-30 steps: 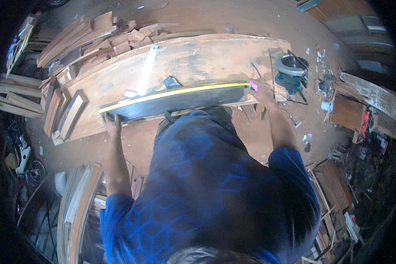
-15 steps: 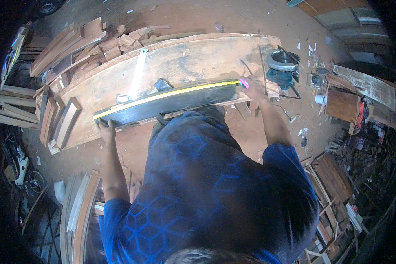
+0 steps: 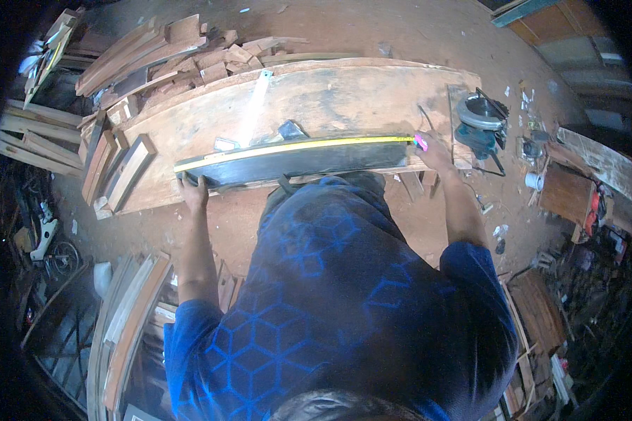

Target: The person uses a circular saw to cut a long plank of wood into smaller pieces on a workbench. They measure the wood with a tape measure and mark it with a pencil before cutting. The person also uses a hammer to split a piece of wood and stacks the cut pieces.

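Across surface (image 3: 358,95), dark board (image 3: 302,165) bears yellow tape (image 3: 302,146); left hand (image 3: 194,192), fingers clasping board end, seemingly anchors tip; right hand (image 3: 437,154), fingers grasping pink case (image 3: 420,142), likely keeps tension.

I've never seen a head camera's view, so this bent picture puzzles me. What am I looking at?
There is no machine, just a bare-handed person, seen from above by a wide camera on their own head; it bends straight edges. On the wooden table lie a dark board and a pale strip, with a power saw at the right end. The left hand touches the board's left end; the right hand holds a pink tape measure, its yellow tape stretched along the board.
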